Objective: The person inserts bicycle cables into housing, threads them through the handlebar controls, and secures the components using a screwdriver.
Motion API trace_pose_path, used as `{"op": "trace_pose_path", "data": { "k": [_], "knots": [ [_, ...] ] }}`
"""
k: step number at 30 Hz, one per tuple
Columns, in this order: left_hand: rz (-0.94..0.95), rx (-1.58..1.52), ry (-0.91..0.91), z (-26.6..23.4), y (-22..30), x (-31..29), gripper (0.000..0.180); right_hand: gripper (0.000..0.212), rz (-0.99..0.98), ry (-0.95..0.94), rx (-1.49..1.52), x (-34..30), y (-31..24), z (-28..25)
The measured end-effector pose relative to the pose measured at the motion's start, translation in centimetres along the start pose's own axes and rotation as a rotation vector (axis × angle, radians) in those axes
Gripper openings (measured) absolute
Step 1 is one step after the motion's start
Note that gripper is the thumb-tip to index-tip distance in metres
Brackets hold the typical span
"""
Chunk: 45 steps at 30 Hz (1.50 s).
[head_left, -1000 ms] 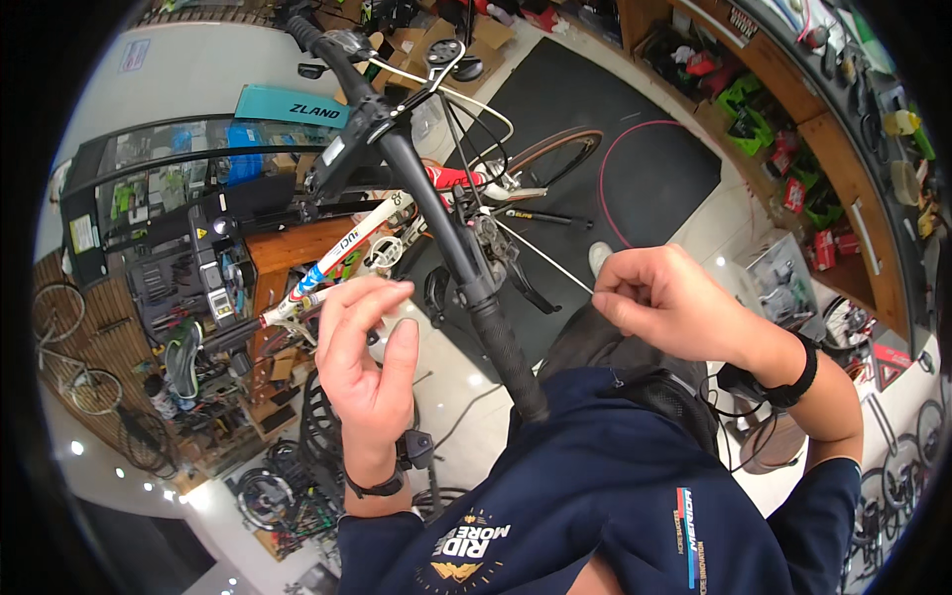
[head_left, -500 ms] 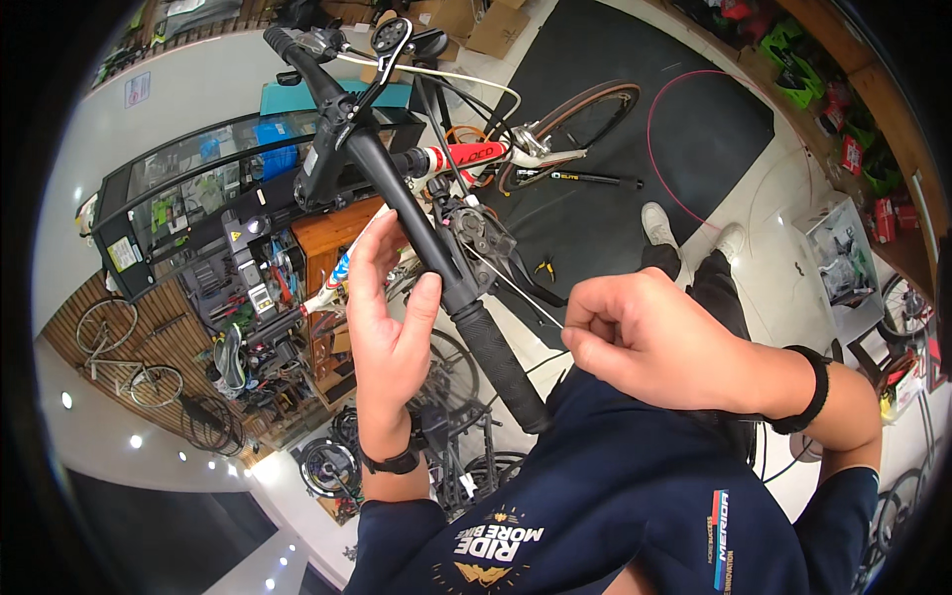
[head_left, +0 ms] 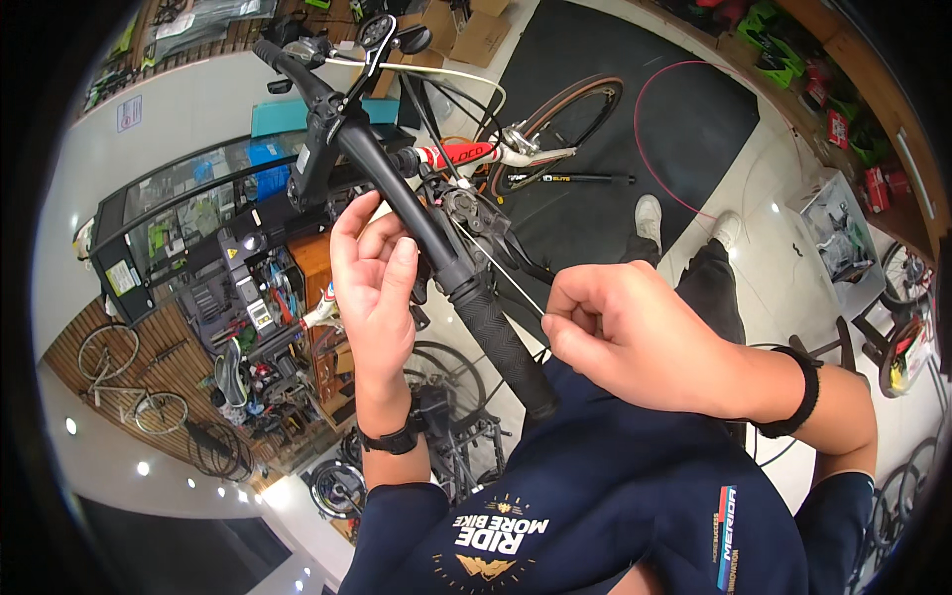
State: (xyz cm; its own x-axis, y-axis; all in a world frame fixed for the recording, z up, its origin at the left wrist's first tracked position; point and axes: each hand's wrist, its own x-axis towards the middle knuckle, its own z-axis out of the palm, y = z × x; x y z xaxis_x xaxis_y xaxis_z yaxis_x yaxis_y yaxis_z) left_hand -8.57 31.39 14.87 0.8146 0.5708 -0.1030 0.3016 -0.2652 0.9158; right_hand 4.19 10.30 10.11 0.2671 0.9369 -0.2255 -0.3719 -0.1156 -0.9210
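Note:
A black handlebar (head_left: 392,188) slants across the middle, its ribbed grip (head_left: 504,347) close to my shirt. My right hand (head_left: 635,337) is closed, thumb and forefinger pinching the end of a thin pale cable (head_left: 506,271). That cable runs back to an opened shifter (head_left: 472,211) under the bar, where dark inner parts show. My left hand (head_left: 375,288) stands beside the bar, palm up, fingers loosely bent and thumb apart, nothing seen in it. Whether its fingertips touch the bar, I cannot tell. A round mount (head_left: 377,35) sticks out from the bar's middle.
Beyond the bar, a red and white bicycle frame (head_left: 461,155) and a wheel (head_left: 570,129) are over a black mat (head_left: 684,129). A pink cable loop (head_left: 640,129) lies there. Left are a glass display case (head_left: 188,188) and a cluttered tool bench; right, a clear bin (head_left: 843,238).
My left hand has drawn slightly back from the bar, its fingertips now showing. My right hand keeps its pinch on the cable and sits a little further left. The whole view has shifted slightly.

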Motion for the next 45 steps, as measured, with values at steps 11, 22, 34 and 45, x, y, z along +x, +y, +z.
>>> {"op": "trace_pose_path", "data": {
  "k": [11,22,34,45],
  "knots": [
    [-0.052,-0.152,-0.104,-2.0,-1.0,1.6,0.05,0.018,0.007,0.086,-0.011,-0.1,0.4,1.5],
    [-0.083,-0.138,-0.17,-2.9,-1.8,2.7,0.051,0.014,-0.166,0.167,-0.091,-0.1,1.9,2.4],
    [-0.115,-0.135,-0.225,-3.4,-1.6,3.3,0.053,0.016,-0.121,0.222,-0.052,-0.1,1.7,2.6],
    [-0.114,-0.134,-0.221,-3.3,-1.8,3.3,0.056,0.014,-0.206,0.254,-0.095,1.0,2.1,2.9]
  ]
}}
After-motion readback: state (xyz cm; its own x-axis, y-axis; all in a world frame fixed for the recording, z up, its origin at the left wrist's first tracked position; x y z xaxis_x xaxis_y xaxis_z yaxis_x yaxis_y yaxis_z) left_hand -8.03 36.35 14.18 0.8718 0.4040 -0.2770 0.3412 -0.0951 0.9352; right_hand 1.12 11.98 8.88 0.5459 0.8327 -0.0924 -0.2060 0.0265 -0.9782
